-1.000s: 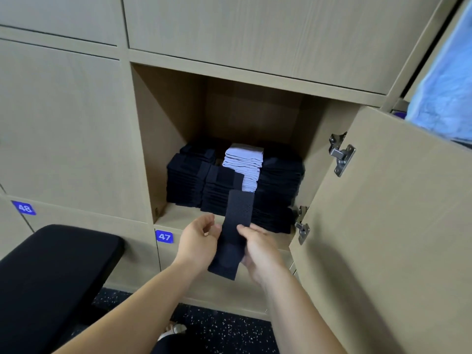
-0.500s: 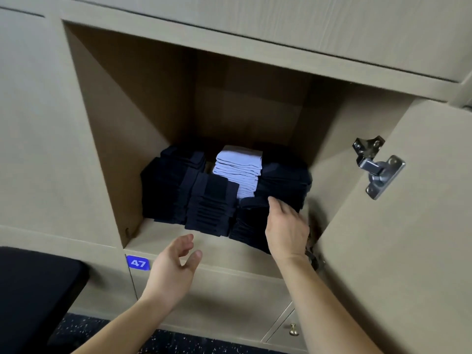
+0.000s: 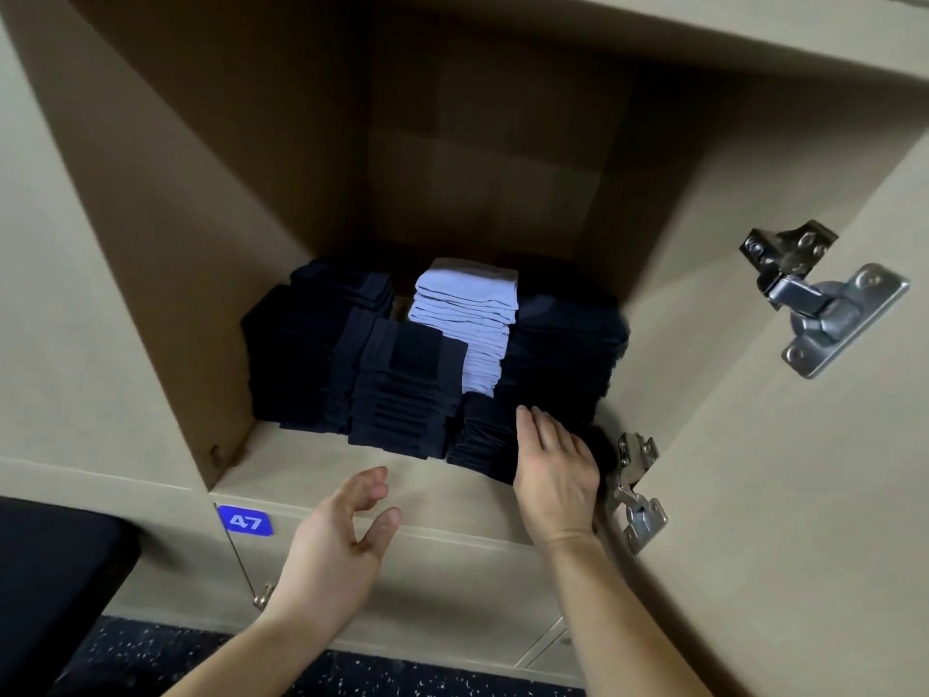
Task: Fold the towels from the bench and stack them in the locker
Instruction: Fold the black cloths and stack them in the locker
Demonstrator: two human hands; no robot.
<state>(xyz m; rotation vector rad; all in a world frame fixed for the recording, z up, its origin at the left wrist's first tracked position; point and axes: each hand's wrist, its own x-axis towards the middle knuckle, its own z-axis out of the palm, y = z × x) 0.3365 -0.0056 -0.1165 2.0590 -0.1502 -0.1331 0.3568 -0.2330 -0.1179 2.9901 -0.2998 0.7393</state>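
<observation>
Open locker (image 3: 191, 254) holds dark towels (image 3: 301, 354) flanking 1 pale stack (image 3: 467, 314). Right grip (image 3: 553, 465) lies flat, fingers straight, on the front-right stack (image 3: 485, 440); left grip (image 3: 337, 545) hovers empty, fingers apart, before the shelf (image 3: 311, 470).

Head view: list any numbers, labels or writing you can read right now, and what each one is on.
"47": white digits on a blue tag on the locker front, just below the open compartment's lower left corner.
Nothing else can be read: the folded towels, the hinges and the open door show no text.
</observation>
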